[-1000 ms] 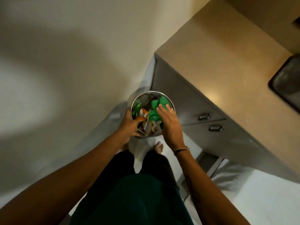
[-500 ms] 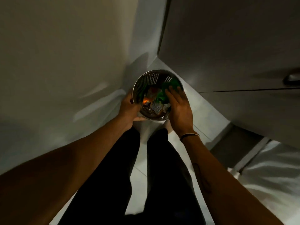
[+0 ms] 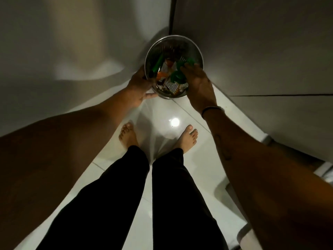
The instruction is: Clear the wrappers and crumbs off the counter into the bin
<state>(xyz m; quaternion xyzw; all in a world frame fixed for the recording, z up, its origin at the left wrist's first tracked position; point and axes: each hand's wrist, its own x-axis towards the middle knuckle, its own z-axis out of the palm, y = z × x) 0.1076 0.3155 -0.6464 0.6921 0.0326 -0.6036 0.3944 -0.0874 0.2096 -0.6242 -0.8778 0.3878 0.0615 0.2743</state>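
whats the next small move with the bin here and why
Probably set the bin down on the floor tiles and let go. The wrappers already sit inside it, the left hand grips its rim and the right hand lies over the green wrapper at the other side. Whether its base already touches the floor cannot be told.

The bin (image 3: 163,44) looks like shiny perforated metal, its rim catching light. The wrappers (image 3: 170,82) inside are crinkled, glossy foil and plastic, green, orange and silver. The floor (image 3: 173,123) is smooth, glossy white tile. The cabinet front (image 3: 261,51) looks matt and smooth.
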